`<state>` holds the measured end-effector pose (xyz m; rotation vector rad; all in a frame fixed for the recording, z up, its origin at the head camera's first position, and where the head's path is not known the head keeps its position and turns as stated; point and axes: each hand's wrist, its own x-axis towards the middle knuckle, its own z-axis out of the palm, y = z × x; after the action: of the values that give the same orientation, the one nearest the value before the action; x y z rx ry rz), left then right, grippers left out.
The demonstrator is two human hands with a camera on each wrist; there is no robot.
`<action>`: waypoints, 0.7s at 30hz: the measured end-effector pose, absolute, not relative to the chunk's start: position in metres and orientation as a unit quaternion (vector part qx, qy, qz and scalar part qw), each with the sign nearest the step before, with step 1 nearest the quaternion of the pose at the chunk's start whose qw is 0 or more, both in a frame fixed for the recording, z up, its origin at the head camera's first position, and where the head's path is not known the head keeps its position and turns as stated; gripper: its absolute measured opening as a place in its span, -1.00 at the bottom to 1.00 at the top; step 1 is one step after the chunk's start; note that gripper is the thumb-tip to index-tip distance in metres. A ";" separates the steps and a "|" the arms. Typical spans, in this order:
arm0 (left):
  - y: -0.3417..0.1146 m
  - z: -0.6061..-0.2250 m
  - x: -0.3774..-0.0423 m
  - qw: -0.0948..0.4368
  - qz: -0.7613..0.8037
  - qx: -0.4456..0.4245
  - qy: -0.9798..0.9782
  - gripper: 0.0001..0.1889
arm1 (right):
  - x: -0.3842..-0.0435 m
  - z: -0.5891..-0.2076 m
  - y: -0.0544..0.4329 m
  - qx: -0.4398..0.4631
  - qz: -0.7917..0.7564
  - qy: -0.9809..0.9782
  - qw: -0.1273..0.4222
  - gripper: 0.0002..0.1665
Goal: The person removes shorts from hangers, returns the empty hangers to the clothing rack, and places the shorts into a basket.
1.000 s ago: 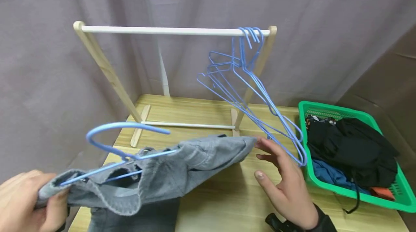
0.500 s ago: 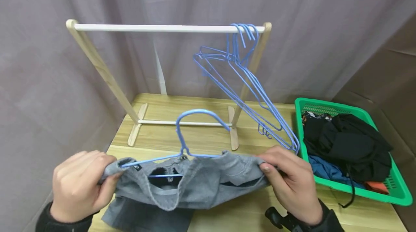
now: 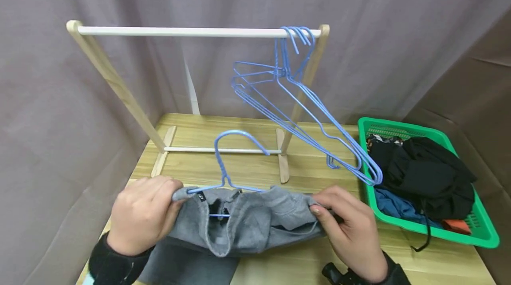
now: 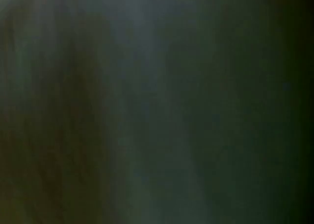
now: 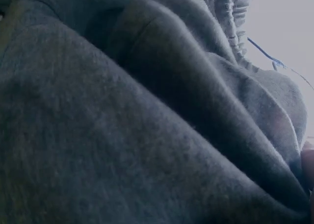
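A pair of grey trousers (image 3: pixel 255 223) is spread between my two hands, with a blue hanger (image 3: pixel 221 160) set in its waistband and the hook standing up. My left hand (image 3: pixel 145 214) pinches the left end of the waistband beside the hanger's arm. At the other end, my right hand (image 3: pixel 353 229) pinches the cloth between thumb and fingers. The hanger's right arm disappears inside the fabric. Folds of the trousers (image 5: pixel 147 101) fill most of the right wrist view. The left wrist view is dark and blurred.
A wooden rack with a white bar (image 3: pixel 179 32) stands behind the trousers. Several blue hangers (image 3: pixel 307 112) hang at its right end, reaching down close to a green basket (image 3: pixel 489 231). Black clothes (image 3: pixel 427 178) and blue cloth (image 3: pixel 399 207) lie in the basket.
My right hand has come from beside the trousers to grip their right end. The left hand has moved rightward, and the hanger's hook now stands upright nearer the middle.
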<state>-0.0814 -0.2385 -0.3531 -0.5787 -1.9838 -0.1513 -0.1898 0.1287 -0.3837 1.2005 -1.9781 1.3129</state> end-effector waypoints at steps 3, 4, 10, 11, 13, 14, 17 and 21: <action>-0.227 -0.361 -0.089 0.499 -0.089 -0.261 -0.822 -0.55 | -0.187 -0.390 0.125 0.443 0.477 -0.724 0.228 -0.74; -0.223 -0.363 -0.091 0.496 -0.098 -0.268 -0.820 -0.55 | -0.187 -0.392 0.124 0.443 0.477 -0.725 0.226 -0.75; -0.213 -0.368 -0.097 0.488 -0.107 -0.276 -0.821 -0.54 | -0.186 -0.399 0.130 0.431 0.484 -0.731 0.214 -0.88; -0.213 -0.368 -0.098 0.488 -0.104 -0.276 -0.821 -0.54 | -0.186 -0.399 0.132 0.428 0.486 -0.732 0.213 -0.89; -0.212 -0.368 -0.098 0.487 -0.099 -0.275 -0.823 -0.54 | -0.187 -0.399 0.138 0.421 0.491 -0.732 0.212 -0.90; -0.212 -0.368 -0.099 0.486 -0.097 -0.275 -0.824 -0.54 | -0.188 -0.399 0.140 0.418 0.494 -0.732 0.214 -0.90; -0.213 -0.368 -0.100 0.487 -0.091 -0.273 -0.825 -0.56 | -0.192 -0.399 0.148 0.409 0.498 -0.732 0.222 -0.91; -0.215 -0.366 -0.102 0.496 -0.089 -0.270 -0.820 -0.57 | -0.198 -0.400 0.160 0.397 0.497 -0.734 0.240 -0.89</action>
<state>-0.1017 -0.2155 -0.3660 -0.6547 -1.9867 -0.2145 -0.1981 0.1602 -0.4000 1.0862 -2.0079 1.3597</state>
